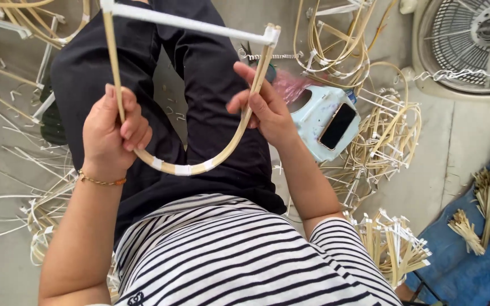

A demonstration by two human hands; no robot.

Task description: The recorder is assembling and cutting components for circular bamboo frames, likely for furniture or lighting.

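Item: U-shaped bamboo frame [188,168], taped joints, white crossbar [191,24] on top; held over the lap, long axis running away from the body. Left hand [112,136] closed round the left upright. Right hand [262,105] pinching the right upright, fingers partly spread. Both hands equally near.

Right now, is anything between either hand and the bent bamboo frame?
Nothing visible. The left hand grips the bamboo frame on its left side and the right hand pinches its right side, above the lap, clear of the loose bamboo strips on the floor.
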